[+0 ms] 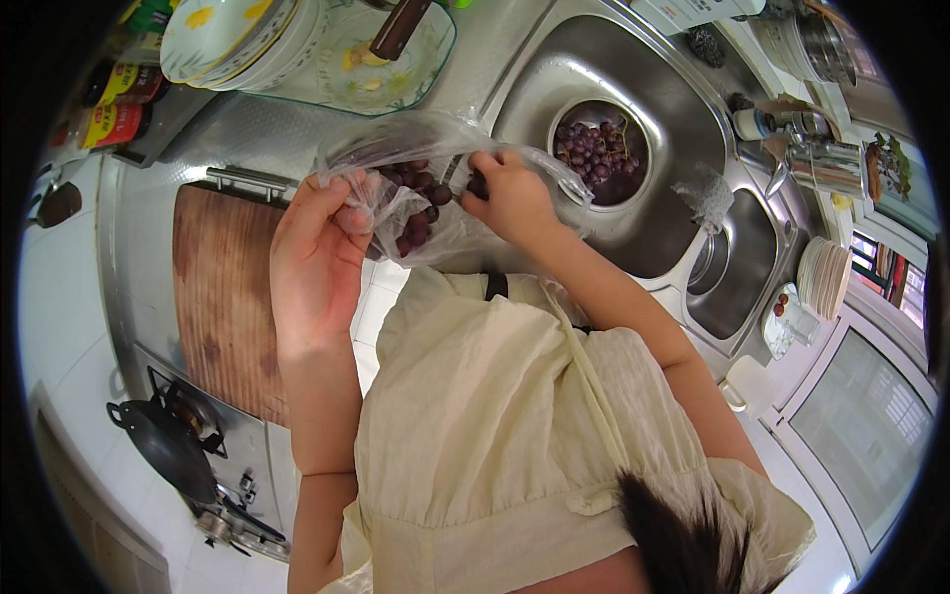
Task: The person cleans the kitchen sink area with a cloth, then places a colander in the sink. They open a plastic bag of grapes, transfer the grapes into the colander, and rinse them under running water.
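Note:
My left hand [324, 223] grips the gathered side of a clear plastic bag [475, 236] in front of my body. Dark red grapes [420, 230] show in the bag, some at its opening beside my left fingers. My right hand [511, 196] is closed on dark-handled scissors [477, 185] at the bag's mouth. Their grey blades point left toward the grapes; the fingers hide most of the handles. Right of the bag, a round metal bowl [633, 190] stands in the sink with loose grapes and a bit of stem inside.
The steel sink [673, 74] has a smaller basin [737, 267] at right, with crumpled clear plastic near the divider. A wooden cutting board [223, 297] lies left, a black wok [163, 445] on the stove below it. Stacked bowls [223, 45] and a glass dish [396, 84] stand behind.

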The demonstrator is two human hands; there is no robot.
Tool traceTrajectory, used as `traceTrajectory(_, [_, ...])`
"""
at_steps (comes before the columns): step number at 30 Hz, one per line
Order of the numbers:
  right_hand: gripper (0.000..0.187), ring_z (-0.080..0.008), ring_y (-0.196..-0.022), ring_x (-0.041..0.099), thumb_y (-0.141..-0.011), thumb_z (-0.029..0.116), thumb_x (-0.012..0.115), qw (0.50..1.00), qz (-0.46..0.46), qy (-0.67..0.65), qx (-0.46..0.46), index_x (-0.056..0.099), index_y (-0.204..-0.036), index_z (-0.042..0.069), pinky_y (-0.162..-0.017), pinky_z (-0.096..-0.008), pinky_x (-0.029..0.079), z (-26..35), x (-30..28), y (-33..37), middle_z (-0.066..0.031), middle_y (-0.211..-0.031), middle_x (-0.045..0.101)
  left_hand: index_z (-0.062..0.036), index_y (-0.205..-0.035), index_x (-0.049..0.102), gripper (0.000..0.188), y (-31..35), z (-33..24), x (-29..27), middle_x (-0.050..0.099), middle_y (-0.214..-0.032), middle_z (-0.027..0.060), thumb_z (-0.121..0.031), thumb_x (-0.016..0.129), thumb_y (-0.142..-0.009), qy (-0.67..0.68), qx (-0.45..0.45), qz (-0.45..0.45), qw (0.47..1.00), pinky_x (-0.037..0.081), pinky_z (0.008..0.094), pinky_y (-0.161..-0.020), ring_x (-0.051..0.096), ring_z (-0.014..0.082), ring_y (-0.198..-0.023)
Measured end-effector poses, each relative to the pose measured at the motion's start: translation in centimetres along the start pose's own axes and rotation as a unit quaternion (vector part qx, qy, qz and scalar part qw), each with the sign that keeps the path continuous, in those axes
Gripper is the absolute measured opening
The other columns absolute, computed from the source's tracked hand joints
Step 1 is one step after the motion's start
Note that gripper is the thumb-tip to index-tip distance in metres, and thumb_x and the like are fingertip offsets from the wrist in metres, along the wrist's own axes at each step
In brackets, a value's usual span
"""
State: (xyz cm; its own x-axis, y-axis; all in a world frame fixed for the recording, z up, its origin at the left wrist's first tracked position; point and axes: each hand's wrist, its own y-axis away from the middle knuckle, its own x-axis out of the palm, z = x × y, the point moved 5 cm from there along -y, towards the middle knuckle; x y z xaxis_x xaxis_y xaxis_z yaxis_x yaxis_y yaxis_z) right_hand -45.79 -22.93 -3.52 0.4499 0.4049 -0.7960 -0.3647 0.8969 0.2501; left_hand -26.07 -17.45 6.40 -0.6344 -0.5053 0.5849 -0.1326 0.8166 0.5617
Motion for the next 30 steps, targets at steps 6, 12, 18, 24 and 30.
traceTrajectory(6, [0.026, -0.0200, -0.073, 0.058, -0.077, 0.017, 0.062, 0.967, 0.096, -0.233, -0.024, 0.058, -0.101, 0.008, -0.062, -0.0309, 0.047, -1.3, -0.5, 0.4, -0.0063, -0.092, 0.059, -0.0003, -0.094, 0.058, 0.010, 0.5, -0.1, 0.9, 0.063, -0.088, 0.0063, -0.005, 0.053, -0.087, -0.019, 0.019, -0.039, 0.999, 0.045, 0.0208, -0.071, 0.056, 0.0080, -0.072])
traceTrajectory(12, [0.020, -0.0056, -0.065, 0.046, -0.078, 0.009, 0.059, 0.720, 0.195, -0.650, 0.143, 0.058, -0.098, 0.010, -0.048, -0.0208, 0.034, -1.5, -2.4, 1.2, 0.0013, -0.085, 0.054, -0.0009, -0.094, 0.058, 0.010, 0.1, 0.4, 0.7, 0.063, -0.090, 0.0061, -0.005, 0.054, -0.086, -0.049, 0.007, -0.002, 0.999, 0.046, 0.0200, -0.068, 0.057, 0.0068, -0.071])
traceTrajectory(18, [0.019, -0.0068, -0.067, 0.049, -0.079, 0.008, 0.061, 0.852, 0.194, -0.454, 0.176, 0.059, -0.097, 0.011, -0.050, -0.0229, 0.038, -2.4, -2.3, 1.4, -0.0001, -0.087, 0.055, -0.0010, -0.094, 0.058, 0.010, -0.1, 0.6, 0.7, 0.064, -0.089, 0.0066, -0.006, 0.055, -0.086, -0.057, 0.008, 0.004, 0.998, 0.045, 0.0189, -0.066, 0.057, 0.0064, -0.069])
traceTrajectory(24, [0.017, -0.0138, -0.076, 0.055, -0.078, 0.007, 0.063, 0.983, -0.039, -0.159, -0.085, 0.058, -0.094, 0.004, -0.069, -0.0308, 0.047, 0.2, -6.2, 2.9, -0.0025, -0.086, 0.058, -0.0042, -0.089, 0.056, 0.004, -0.2, -0.3, 0.2, 0.063, -0.096, 0.0099, -0.003, 0.056, -0.085, -0.041, 0.004, 0.001, 0.999, 0.046, 0.0208, -0.065, 0.060, 0.0133, -0.085])
traceTrajectory(30, [0.019, -0.0160, -0.075, 0.057, -0.076, 0.007, 0.064, 0.977, -0.044, -0.206, -0.011, 0.059, -0.094, 0.005, -0.071, -0.0302, 0.046, -0.4, -4.8, 2.1, -0.0041, -0.087, 0.061, -0.0037, -0.090, 0.055, 0.006, -0.4, 0.1, 0.4, 0.062, -0.097, 0.0109, -0.002, 0.056, -0.084, -0.045, 0.000, -0.020, 0.999, 0.045, 0.0219, -0.065, 0.059, 0.0158, -0.086])
